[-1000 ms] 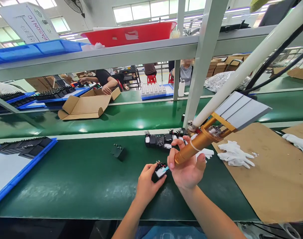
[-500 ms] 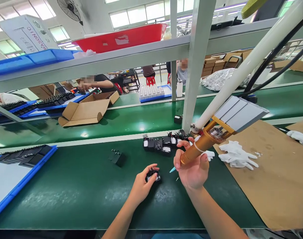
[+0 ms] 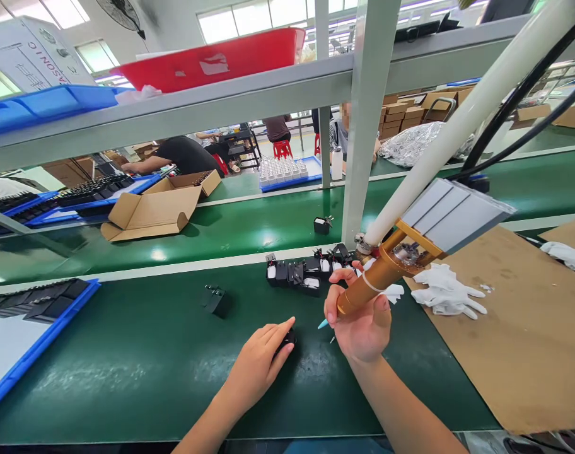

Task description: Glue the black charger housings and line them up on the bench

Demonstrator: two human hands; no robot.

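left hand (image 3: 260,354): fingers and thumb pinching unit (image 3: 290,338) | unit: on bench (image 3: 164,359), mostly covered, long axis cannot be told; left hand nearer | tool (image 3: 370,284): blue tip (image 3: 323,324) right of unit, apart, slanting down-left | right hand (image 3: 363,331): fingers curled round tool

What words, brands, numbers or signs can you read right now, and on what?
"ASONIC": on the white box at upper left.
Smaller marks on that box: too small to read.
Pale patch on the red bin: nothing legible.
Orange tool and black case under the left hand: no readable text.
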